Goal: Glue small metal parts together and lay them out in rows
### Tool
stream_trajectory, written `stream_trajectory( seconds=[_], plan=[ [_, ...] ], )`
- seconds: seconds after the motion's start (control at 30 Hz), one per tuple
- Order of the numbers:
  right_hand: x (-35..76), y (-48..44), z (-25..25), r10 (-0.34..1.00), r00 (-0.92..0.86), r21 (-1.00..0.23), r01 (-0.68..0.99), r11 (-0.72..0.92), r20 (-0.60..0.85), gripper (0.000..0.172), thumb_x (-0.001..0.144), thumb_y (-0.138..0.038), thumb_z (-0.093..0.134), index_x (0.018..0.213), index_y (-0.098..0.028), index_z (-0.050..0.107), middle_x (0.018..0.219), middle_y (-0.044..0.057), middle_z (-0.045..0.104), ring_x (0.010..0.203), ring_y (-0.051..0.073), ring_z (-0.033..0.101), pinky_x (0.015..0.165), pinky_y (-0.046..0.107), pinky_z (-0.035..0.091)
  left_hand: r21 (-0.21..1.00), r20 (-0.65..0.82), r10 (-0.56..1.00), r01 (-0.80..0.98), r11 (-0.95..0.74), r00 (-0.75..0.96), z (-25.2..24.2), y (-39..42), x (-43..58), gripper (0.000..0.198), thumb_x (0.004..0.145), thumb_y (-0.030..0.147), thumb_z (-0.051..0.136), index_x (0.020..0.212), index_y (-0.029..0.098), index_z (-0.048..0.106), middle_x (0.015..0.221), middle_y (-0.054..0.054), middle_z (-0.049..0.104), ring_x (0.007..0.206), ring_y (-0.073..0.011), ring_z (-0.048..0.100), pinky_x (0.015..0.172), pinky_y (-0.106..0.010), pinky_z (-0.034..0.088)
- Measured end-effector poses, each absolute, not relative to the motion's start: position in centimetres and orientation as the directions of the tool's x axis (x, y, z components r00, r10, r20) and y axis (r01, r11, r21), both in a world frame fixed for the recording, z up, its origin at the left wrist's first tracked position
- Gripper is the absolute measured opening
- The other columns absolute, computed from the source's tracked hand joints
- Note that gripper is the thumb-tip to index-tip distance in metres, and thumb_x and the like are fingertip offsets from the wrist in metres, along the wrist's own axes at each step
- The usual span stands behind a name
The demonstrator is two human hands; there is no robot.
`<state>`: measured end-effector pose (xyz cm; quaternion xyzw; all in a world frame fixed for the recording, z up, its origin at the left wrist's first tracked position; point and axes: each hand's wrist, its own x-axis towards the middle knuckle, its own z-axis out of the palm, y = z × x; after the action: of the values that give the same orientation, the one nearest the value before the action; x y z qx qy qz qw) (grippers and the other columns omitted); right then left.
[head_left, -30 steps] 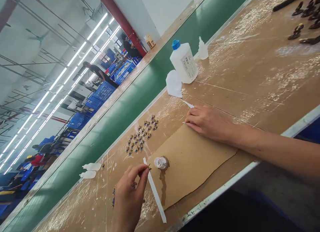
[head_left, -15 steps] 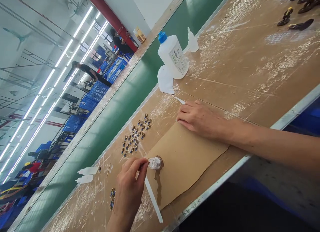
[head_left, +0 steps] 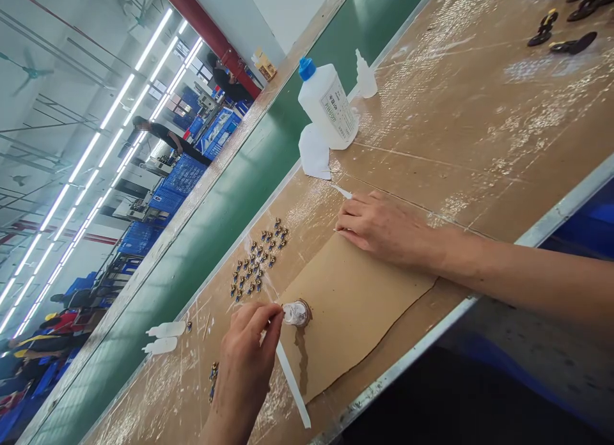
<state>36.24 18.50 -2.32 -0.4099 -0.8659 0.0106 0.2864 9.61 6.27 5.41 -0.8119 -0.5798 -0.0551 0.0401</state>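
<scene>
My left hand (head_left: 249,352) has thumb and forefinger pinched at the mouth of a small clear jar (head_left: 296,312). Whatever is between those fingertips is too small to make out. The jar stands at the left end of a brown cardboard sheet (head_left: 364,298), above a dark wet streak. My right hand (head_left: 371,224) rests curled at the sheet's far edge, its fingers bent around something hidden. Just past its knuckles a white pointed tip (head_left: 341,191) shows. Beyond the jar lie several small dark-blue and gold figures (head_left: 259,259) in a loose group.
A large white bottle with a blue cap (head_left: 330,106) stands at the back, near a small nozzle bottle (head_left: 366,77). Two white bottles (head_left: 163,338) lie at left. Dark pieces (head_left: 573,43) sit far right. A white strip (head_left: 293,384) borders the cardboard. Other people are in the background.
The whole view has shifted slightly. Both hands keep nearly the same place and pose, the left at the jar and the right at the cardboard's edge.
</scene>
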Motion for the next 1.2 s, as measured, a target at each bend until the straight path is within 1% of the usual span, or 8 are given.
stream_trajectory(
  seconds=[0.27, 0.4, 0.53, 0.67, 0.73, 0.87, 0.97, 1.2],
  plan=[
    [36.2, 18.5, -2.2, 0.712, -0.492, -0.26, 0.699, 0.667, 0.501, 0.018, 0.091, -0.021, 0.051, 0.082, -0.016, 0.066, 0.089, 0.007, 0.065, 0.089, 0.02, 0.055, 0.076, 0.032, 0.033, -0.009, 0.125, 0.937, 0.944, -0.329, 0.328, 5.3, 6.5, 9.4, 0.007, 0.087, 0.025, 0.056, 0.09, 0.024, 0.062, 0.085, 0.002, 0.065, 0.081, -0.0119, 0.062, 0.073, -0.024, 0.048],
    [36.2, 18.6, -2.3, 0.702, -0.49, -0.26, 0.692, 0.674, 0.516, 0.018, 0.091, -0.021, 0.05, 0.082, -0.016, 0.065, 0.088, 0.006, 0.065, 0.089, 0.019, 0.055, 0.075, 0.031, 0.033, 0.03, 0.194, 0.944, 0.961, -0.276, 0.265, 6.4, 5.7, 10.0, 0.008, 0.085, 0.029, 0.059, 0.088, 0.026, 0.065, 0.086, 0.002, 0.067, 0.08, -0.0117, 0.062, 0.074, -0.022, 0.048],
    [36.2, 18.7, -2.6, 0.686, -0.481, -0.269, 0.675, 0.687, 0.546, 0.019, 0.091, -0.021, 0.049, 0.08, -0.017, 0.065, 0.088, 0.006, 0.065, 0.088, 0.02, 0.055, 0.076, 0.032, 0.033, 0.197, 0.298, 0.951, 0.98, 0.026, -0.085, 7.3, 2.8, 9.8, 0.017, 0.08, 0.043, 0.061, 0.081, 0.029, 0.069, 0.085, 0.003, 0.069, 0.08, -0.014, 0.063, 0.074, -0.023, 0.047],
    [36.3, 18.7, -2.9, 0.646, -0.476, -0.263, 0.644, 0.718, 0.597, 0.021, 0.091, -0.023, 0.047, 0.08, -0.018, 0.065, 0.088, 0.006, 0.065, 0.086, 0.02, 0.056, 0.075, 0.032, 0.035, 0.496, 0.192, 0.767, 0.734, 0.463, -0.613, 5.6, -1.2, 7.6, 0.039, 0.06, 0.058, 0.071, 0.079, 0.024, 0.072, 0.083, -0.001, 0.072, 0.086, -0.0222, 0.065, 0.08, -0.03, 0.049],
    [36.3, 18.7, -3.1, 0.628, -0.477, -0.258, 0.631, 0.732, 0.614, 0.023, 0.092, -0.024, 0.045, 0.08, -0.02, 0.065, 0.087, 0.005, 0.065, 0.085, 0.02, 0.056, 0.073, 0.032, 0.035, 0.616, 0.111, 0.654, 0.568, 0.545, -0.748, 3.8, -3.0, 6.6, 0.046, 0.049, 0.058, 0.077, 0.078, 0.021, 0.073, 0.081, -0.003, 0.073, 0.088, -0.0249, 0.065, 0.084, -0.033, 0.049],
    [36.3, 18.7, -3.3, 0.598, -0.491, -0.249, 0.603, 0.758, 0.634, 0.025, 0.093, -0.026, 0.043, 0.083, -0.021, 0.065, 0.088, 0.006, 0.065, 0.085, 0.021, 0.057, 0.073, 0.034, 0.037, 0.778, 0.082, 0.549, 0.398, 0.485, -0.832, 0.5, -5.4, 6.3, 0.042, 0.051, 0.054, 0.078, 0.075, 0.02, 0.072, 0.077, -0.002, 0.072, 0.081, -0.0182, 0.065, 0.082, -0.027, 0.049],
    [36.3, 18.7, -3.3, 0.579, -0.506, -0.238, 0.586, 0.775, 0.639, 0.025, 0.093, -0.026, 0.043, 0.084, -0.02, 0.065, 0.087, 0.006, 0.065, 0.085, 0.021, 0.057, 0.074, 0.035, 0.04, 0.781, 0.053, 0.553, 0.38, 0.496, -0.831, -0.5, -6.0, 6.5, 0.041, 0.053, 0.054, 0.078, 0.073, 0.018, 0.072, 0.075, -0.002, 0.071, 0.075, -0.0154, 0.065, 0.075, -0.022, 0.051],
    [36.2, 18.8, -3.4, 0.553, -0.509, -0.242, 0.553, 0.797, 0.659, 0.029, 0.094, -0.03, 0.041, 0.078, -0.02, 0.063, 0.083, 0.007, 0.064, 0.08, 0.022, 0.057, 0.07, 0.037, 0.041, 0.623, 0.131, 0.665, 0.583, 0.522, -0.736, -0.1, -5.7, 6.2, 0.03, 0.067, 0.056, 0.069, 0.076, 0.026, 0.071, 0.078, -0.002, 0.073, 0.077, -0.0251, 0.069, 0.068, -0.037, 0.059]
  ],
)
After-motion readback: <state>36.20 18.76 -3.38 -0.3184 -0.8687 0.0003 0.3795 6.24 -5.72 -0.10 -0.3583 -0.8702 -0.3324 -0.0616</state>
